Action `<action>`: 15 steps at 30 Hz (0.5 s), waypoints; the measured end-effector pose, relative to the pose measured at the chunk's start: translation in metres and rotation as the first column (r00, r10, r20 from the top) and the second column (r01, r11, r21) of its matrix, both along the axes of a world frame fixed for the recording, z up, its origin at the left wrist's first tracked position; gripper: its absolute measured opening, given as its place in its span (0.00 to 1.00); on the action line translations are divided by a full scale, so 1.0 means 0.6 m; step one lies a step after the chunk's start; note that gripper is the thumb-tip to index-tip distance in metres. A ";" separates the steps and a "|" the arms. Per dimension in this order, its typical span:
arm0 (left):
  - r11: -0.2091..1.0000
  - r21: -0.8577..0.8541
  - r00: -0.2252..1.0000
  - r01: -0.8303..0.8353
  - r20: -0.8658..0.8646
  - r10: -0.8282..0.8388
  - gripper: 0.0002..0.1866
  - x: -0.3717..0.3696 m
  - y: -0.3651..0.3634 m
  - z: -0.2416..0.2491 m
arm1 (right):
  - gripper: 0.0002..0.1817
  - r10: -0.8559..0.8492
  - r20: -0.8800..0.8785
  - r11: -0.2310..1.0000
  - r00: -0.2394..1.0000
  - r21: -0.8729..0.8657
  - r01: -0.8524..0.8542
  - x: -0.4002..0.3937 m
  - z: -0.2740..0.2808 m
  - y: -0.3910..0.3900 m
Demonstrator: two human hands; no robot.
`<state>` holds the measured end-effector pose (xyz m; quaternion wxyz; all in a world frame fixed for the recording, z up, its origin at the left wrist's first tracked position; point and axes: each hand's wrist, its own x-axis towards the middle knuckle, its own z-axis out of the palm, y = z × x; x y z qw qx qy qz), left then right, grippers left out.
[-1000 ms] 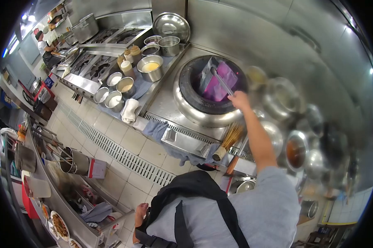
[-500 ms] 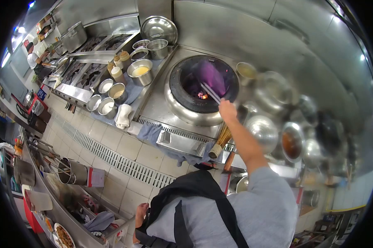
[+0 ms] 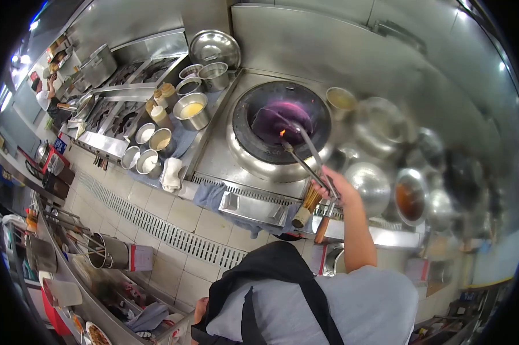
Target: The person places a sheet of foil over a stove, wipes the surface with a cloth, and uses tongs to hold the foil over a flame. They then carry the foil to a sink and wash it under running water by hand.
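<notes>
My right hand (image 3: 338, 186) is wrapped round a pair of metal tongs (image 3: 312, 148), its arm stretched over the stove's front edge. The two arms of the tongs are spread apart, their tips over the black ring (image 3: 249, 140) of the wok burner. Inside the ring burns a purple flame (image 3: 282, 119), with a small orange flame (image 3: 282, 133) close to the tips. Low in the view, my left hand (image 3: 200, 310) hangs beside the black apron, which hides its fingers.
Steel pots and sauce bottles (image 3: 160, 117) stand left of the burner. A bamboo brush (image 3: 307, 208) and a wooden handle (image 3: 323, 229) lie at the front edge. To the right are steel bowls, one with red-brown liquid (image 3: 410, 198). A co-worker (image 3: 43, 98) stands far left.
My right hand has drawn back toward me and to the right. The tongs' arms have spread apart. The purple flame is lower and wider, and my left hand shows less.
</notes>
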<state>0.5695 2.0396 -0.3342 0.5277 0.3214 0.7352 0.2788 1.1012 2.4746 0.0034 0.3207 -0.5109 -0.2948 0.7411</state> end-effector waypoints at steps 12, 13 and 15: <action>0.987 -0.161 0.997 0.010 -0.079 -0.023 0.22 0.003 0.141 0.046 | 0.20 -0.306 -0.381 0.939 0.873 -0.272 0.210 -0.050 -0.112 0.144; 0.988 -0.155 0.996 0.008 -0.081 -0.021 0.22 0.007 0.144 0.049 | 0.19 -0.300 -0.360 0.948 0.883 -0.220 0.232 -0.060 -0.122 0.145; 0.979 -0.200 0.977 0.028 -0.203 -0.070 0.22 0.022 0.142 0.068 | 0.19 -0.288 -0.246 0.958 0.926 -0.079 0.277 -0.094 -0.133 0.109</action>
